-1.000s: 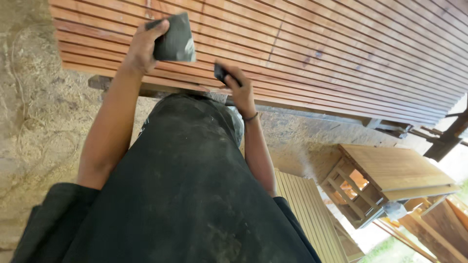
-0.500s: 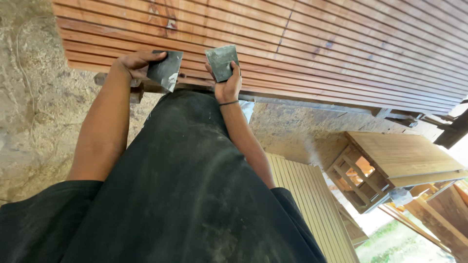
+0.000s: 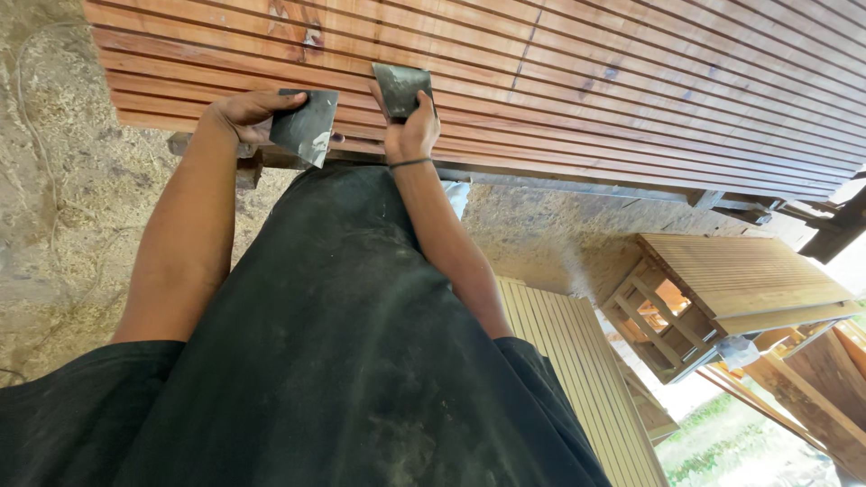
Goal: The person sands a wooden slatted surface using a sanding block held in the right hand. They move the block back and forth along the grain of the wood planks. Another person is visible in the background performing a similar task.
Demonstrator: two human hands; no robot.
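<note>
A dark flat scraper blade (image 3: 402, 88) stands against the reddish slatted wooden panel (image 3: 631, 81), pinched in the right hand (image 3: 411, 131), whose fingers are closed around its lower edge. A second dark blade (image 3: 307, 126) hangs just off the panel's near edge, gripped between thumb and fingers of the left hand (image 3: 245, 115). The panel rests on a rough bench frame (image 3: 577, 185) above a dusty floor (image 3: 54, 198). With such a thin pinch, the right blade could tip and gouge a slat, or catch in a groove and slip toward the fingers.
</note>
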